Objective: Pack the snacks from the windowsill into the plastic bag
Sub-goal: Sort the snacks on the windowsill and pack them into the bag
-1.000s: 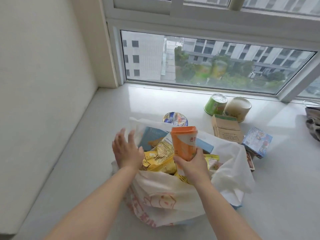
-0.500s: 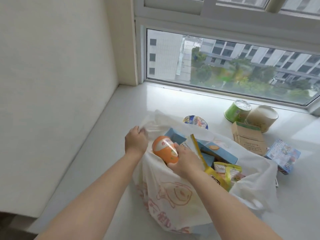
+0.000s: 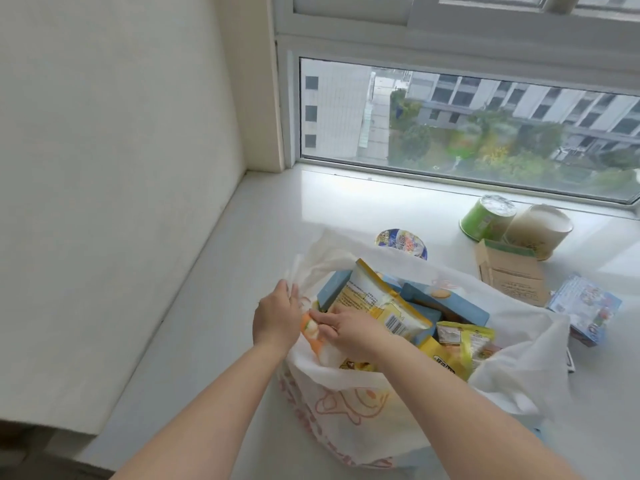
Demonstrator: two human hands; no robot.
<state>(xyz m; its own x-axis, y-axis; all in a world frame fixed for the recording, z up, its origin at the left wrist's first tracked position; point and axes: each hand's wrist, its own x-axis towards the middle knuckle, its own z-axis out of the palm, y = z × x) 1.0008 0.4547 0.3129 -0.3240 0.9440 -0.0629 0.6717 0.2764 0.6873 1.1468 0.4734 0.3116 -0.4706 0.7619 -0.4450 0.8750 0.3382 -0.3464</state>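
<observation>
inside the plastic bag, the right hand pinched the orange cup at its left rim, which the left hand gripped.

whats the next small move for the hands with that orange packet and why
Probably let go of the orange packet and draw the right hand out. The packet sits low at the bag's left edge, with the left hand holding the rim open. A green tub, beige tub, cardboard box and blue box wait on the windowsill.
</observation>
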